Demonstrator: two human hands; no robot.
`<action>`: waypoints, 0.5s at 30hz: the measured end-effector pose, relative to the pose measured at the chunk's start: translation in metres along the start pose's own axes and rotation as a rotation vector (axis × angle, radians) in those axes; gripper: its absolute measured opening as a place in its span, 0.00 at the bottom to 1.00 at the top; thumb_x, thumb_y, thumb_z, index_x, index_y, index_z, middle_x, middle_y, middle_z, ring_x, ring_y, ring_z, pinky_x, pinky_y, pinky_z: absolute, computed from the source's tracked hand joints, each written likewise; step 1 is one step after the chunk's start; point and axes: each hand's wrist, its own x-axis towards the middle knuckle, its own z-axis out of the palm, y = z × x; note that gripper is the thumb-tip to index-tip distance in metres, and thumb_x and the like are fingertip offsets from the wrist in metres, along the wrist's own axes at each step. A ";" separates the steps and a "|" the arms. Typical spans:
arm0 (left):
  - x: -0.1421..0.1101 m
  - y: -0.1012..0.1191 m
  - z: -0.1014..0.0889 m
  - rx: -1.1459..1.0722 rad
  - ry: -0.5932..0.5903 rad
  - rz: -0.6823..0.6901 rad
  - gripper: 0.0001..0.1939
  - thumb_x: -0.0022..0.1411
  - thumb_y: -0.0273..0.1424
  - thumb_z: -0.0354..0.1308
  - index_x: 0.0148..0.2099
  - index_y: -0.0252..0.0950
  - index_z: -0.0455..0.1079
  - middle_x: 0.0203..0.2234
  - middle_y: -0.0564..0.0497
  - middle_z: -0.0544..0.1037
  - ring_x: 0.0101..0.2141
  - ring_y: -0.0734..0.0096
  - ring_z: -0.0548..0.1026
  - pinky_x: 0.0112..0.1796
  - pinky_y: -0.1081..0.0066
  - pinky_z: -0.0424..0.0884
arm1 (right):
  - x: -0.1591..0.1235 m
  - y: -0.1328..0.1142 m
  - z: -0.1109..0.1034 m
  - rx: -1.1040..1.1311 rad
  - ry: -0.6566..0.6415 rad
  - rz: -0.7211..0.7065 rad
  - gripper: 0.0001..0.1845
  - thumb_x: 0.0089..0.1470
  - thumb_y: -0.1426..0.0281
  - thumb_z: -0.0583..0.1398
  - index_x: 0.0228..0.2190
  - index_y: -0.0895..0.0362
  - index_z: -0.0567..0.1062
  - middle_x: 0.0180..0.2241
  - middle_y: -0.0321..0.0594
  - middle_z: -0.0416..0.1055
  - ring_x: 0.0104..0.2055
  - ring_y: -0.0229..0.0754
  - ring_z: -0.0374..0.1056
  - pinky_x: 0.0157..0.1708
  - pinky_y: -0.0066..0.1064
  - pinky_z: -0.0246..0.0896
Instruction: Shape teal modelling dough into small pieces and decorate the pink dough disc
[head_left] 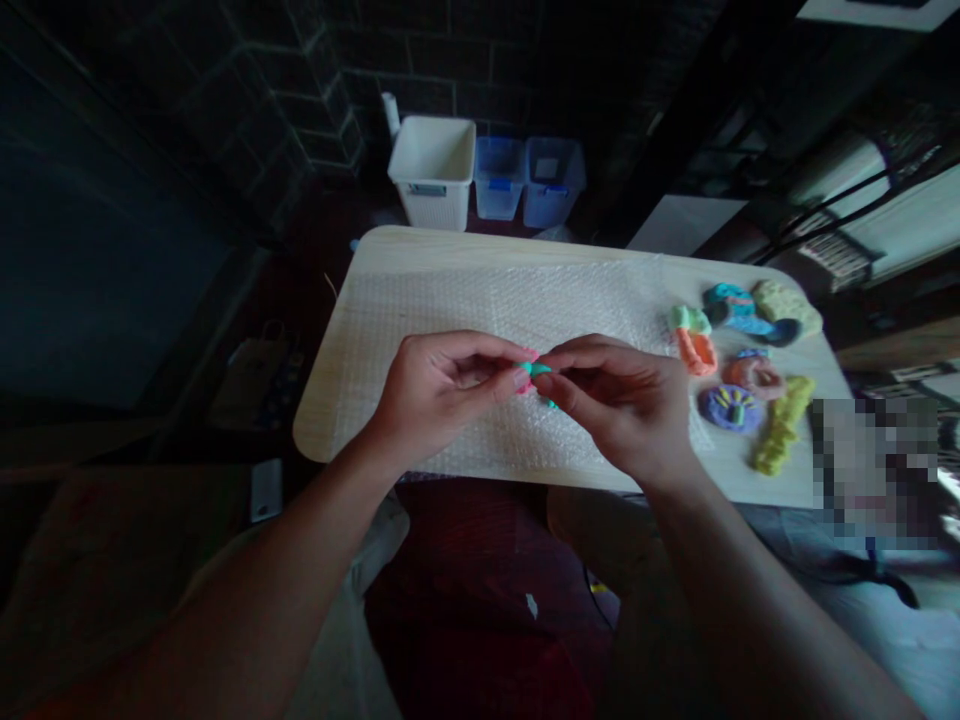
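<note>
Over the middle of the table, my left hand (442, 385) and my right hand (619, 395) meet fingertip to fingertip. Between them is a small pink and green piece (534, 369) that looks like soft modelling clay; its exact shape is largely covered by the fingers. The left thumb and forefinger pinch its pink side. My right thumb and forefinger press on the green part, and a bit of green shows just below them. Beneath both hands lies a sheet of bubble wrap (465, 300).
On the right of the wooden table (319, 420) sit several colourful clay-like pieces, among them an orange and green one (697, 352), a purple disc (729, 410) and a yellow strip (784, 430). Behind stand a white bin (435, 200) and two clear boxes (553, 190). A person is partly visible at right.
</note>
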 end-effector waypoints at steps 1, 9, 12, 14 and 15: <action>0.000 0.000 0.001 0.002 -0.003 -0.008 0.08 0.62 0.31 0.73 0.44 0.37 0.85 0.38 0.47 0.89 0.37 0.65 0.87 0.42 0.69 0.85 | 0.000 0.000 -0.001 0.006 0.001 0.001 0.08 0.58 0.75 0.72 0.39 0.53 0.88 0.37 0.41 0.83 0.37 0.41 0.78 0.35 0.34 0.74; 0.002 0.001 0.005 0.011 0.010 -0.035 0.07 0.62 0.30 0.74 0.44 0.38 0.86 0.39 0.47 0.89 0.37 0.65 0.87 0.41 0.69 0.86 | 0.000 0.003 -0.005 0.021 -0.009 -0.013 0.07 0.58 0.75 0.72 0.40 0.54 0.88 0.37 0.41 0.83 0.37 0.41 0.78 0.35 0.33 0.73; 0.001 0.003 0.005 0.020 0.021 -0.044 0.07 0.61 0.30 0.75 0.43 0.38 0.86 0.39 0.47 0.89 0.38 0.64 0.87 0.43 0.67 0.86 | 0.000 0.003 -0.006 0.016 -0.017 -0.018 0.07 0.58 0.75 0.72 0.40 0.54 0.87 0.37 0.42 0.83 0.37 0.41 0.78 0.35 0.34 0.73; 0.000 0.003 0.004 0.033 0.024 -0.055 0.08 0.60 0.31 0.75 0.43 0.38 0.86 0.40 0.46 0.89 0.38 0.63 0.87 0.43 0.65 0.86 | -0.001 0.003 -0.006 0.013 -0.019 -0.021 0.07 0.58 0.75 0.72 0.40 0.54 0.87 0.37 0.42 0.83 0.37 0.42 0.78 0.35 0.35 0.74; 0.000 0.003 0.004 0.039 0.026 -0.058 0.08 0.60 0.32 0.75 0.43 0.38 0.86 0.40 0.46 0.89 0.38 0.62 0.87 0.44 0.64 0.87 | -0.001 0.003 -0.005 0.011 -0.020 -0.020 0.07 0.58 0.75 0.72 0.40 0.54 0.87 0.38 0.42 0.84 0.37 0.42 0.78 0.35 0.35 0.74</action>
